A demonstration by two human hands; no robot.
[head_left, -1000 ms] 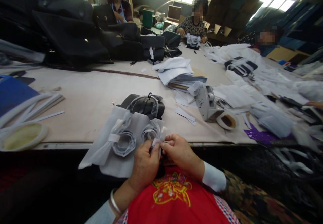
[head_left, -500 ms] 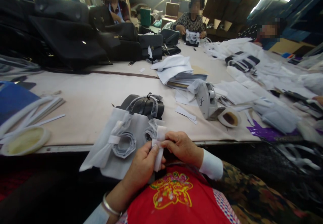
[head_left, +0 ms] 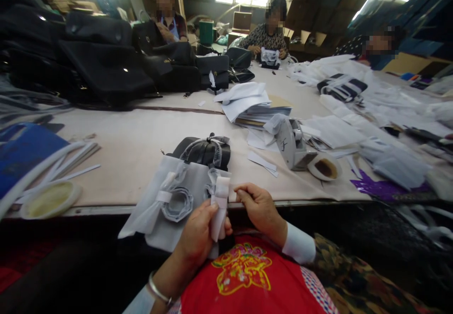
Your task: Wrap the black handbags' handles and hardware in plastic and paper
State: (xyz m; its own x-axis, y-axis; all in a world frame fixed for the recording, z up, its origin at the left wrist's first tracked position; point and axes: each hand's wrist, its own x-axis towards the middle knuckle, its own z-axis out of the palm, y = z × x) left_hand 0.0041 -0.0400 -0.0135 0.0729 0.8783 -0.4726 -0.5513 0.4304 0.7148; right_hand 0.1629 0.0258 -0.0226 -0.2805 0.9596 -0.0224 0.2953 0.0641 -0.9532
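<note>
The left hand (head_left: 198,229), at lower centre, has its grip clamped on a wrapped white strip (head_left: 220,210), thumb in front and fingers curled behind. Its forearm slants up from the bottom edge. The right hand (head_left: 262,210), just beside, points left, thumb and forefinger together, apart from the strip; whether they pinch anything, I cannot tell. A black bag (head_left: 224,158) lies above them, at centre, on the table (head_left: 141,139).

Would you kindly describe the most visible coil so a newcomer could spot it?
On the long pale table, find the black bag. White sheeting lies in front of it, beside the left hand. The coil on that sheeting is an open ring, showing whole, unlike the partly hidden neighbour to its right.
</note>
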